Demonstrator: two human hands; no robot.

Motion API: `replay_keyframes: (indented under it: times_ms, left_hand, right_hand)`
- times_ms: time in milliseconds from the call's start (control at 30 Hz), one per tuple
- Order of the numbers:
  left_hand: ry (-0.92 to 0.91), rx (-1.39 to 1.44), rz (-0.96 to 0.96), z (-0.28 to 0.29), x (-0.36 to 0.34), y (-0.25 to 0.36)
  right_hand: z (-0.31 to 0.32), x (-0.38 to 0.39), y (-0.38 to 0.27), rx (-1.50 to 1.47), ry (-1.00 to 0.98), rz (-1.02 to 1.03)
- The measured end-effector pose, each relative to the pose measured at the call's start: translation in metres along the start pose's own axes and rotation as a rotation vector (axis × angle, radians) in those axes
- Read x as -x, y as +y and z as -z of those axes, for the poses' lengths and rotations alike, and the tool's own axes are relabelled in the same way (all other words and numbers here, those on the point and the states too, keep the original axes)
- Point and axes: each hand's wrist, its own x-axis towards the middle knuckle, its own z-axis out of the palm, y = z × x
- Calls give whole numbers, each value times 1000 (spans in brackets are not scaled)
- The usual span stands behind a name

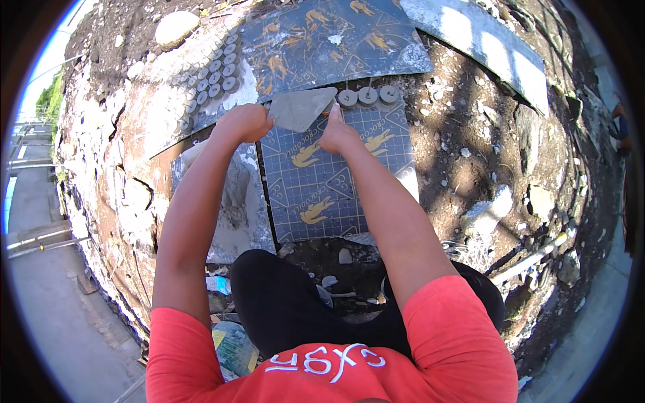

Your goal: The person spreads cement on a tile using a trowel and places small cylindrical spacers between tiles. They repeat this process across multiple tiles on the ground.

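My left hand [245, 123] is closed round the handle end of a trowel, whose flat grey pointed blade [300, 109] lies over the top of a dark printed board [336, 195]. My right hand [339, 136] is at the blade's right edge, one finger stretched up along it and the others curled. A small grey piece shows between that finger and the blade, mostly hidden. Just beyond stand three round grey cement discs [367, 97] in a row, thin wires rising from some of them.
Several similar discs [215, 77] stand in rows on a pale board at upper left. Another dark printed board [329, 40] lies beyond, with a grey plank [487, 50] to its right. A cement-smeared board [232, 208] lies at left. Rubble and stones surround; a plastic bottle [235, 349] is by my legs.
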Motion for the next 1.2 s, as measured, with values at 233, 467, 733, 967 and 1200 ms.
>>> replay_keyframes:
  times_ms: [233, 467, 733, 967, 1200]
  left_hand:
    - [-47, -54, 48, -2, 29, -8]
    - [39, 134, 116, -53, 47, -15]
    - [131, 331, 132, -133, 54, -17]
    - [135, 308, 170, -118, 66, -14]
    - [89, 251, 130, -112, 54, -24]
  right_hand:
    - [0, -1, 3, -3, -11, 8]
    - [-4, -2, 3, 21, 9, 17]
    - [-1, -3, 5, 22, -13, 22]
    - [-8, -10, 5, 23, 27, 20]
    - [-8, -12, 7, 46, 29, 33]
